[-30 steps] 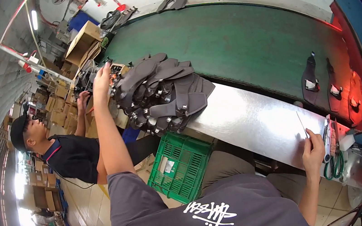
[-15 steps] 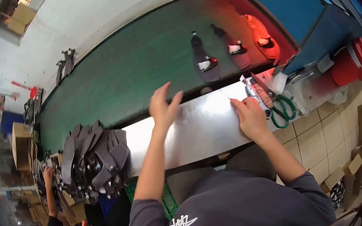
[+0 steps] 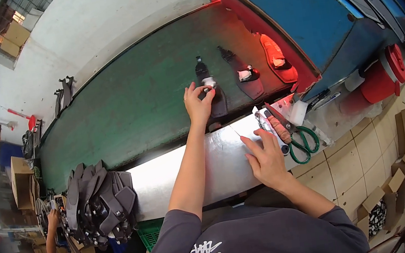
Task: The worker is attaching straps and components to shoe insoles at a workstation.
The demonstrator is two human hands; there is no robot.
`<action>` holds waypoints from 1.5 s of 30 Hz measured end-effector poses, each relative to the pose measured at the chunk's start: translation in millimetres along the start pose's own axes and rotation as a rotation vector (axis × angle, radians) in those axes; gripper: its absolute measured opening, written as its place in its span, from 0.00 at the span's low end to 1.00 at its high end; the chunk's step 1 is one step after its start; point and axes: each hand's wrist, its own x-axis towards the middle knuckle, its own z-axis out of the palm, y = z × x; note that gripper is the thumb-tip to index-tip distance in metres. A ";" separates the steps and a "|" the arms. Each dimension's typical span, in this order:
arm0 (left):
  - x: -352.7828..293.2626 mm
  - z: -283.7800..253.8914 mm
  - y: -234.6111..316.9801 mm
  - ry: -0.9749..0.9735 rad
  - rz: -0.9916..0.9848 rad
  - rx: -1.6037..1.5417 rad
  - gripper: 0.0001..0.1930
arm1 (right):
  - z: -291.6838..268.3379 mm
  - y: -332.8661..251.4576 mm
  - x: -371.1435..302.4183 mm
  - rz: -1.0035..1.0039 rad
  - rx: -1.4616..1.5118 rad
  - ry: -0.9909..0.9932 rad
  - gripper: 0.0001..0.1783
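My left hand (image 3: 199, 104) reaches over the green conveyor belt (image 3: 121, 91). Its thumb and forefinger are pinched together at the buckle area of a dark grey strap piece (image 3: 218, 103), beside a small white patch; the hand partly hides that piece. My right hand (image 3: 267, 161) hovers over the shiny metal table (image 3: 169, 182), palm down, thumb and forefinger apart. Just off its forefinger tip is a thin needle-like line (image 3: 234, 130). Beside it lie green-handled scissors (image 3: 305, 144) and a tool with an orange-brown wrapped grip (image 3: 278, 126).
Two more strap pieces, one dark (image 3: 249, 82) and one lit red (image 3: 278, 60), lie by the blue and red machine housing (image 3: 269, 10). A heap of grey straps (image 3: 101, 201) hangs over the table's left end. A red bucket (image 3: 378, 83) stands right; another person's hand (image 3: 52, 218) shows left.
My left hand has moved from above the table edge to the nearest strap piece and pinched it. My right hand's fingers have spread away from the thin needle-like thing. The view has shifted.
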 end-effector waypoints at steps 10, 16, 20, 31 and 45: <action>-11.7 6.6 36.6 0.206 0.142 0.078 0.08 | -2.4 -26.4 -13.7 -0.051 0.002 0.076 0.20; -34.2 -76.8 80.6 0.223 0.087 -0.533 0.16 | -0.8 -3.7 -3.4 0.090 0.713 0.032 0.10; -110.4 -149.8 127.6 -0.144 -0.302 -1.009 0.16 | -0.5 -6.3 13.3 0.146 1.544 -0.207 0.12; -224.9 -212.3 115.3 -0.142 -0.445 -1.209 0.13 | 19.1 -98.3 14.7 0.214 1.666 -0.277 0.23; -240.8 -237.3 100.1 -0.068 -0.491 -1.179 0.17 | -5.2 -127.2 -23.7 0.088 0.942 -0.443 0.27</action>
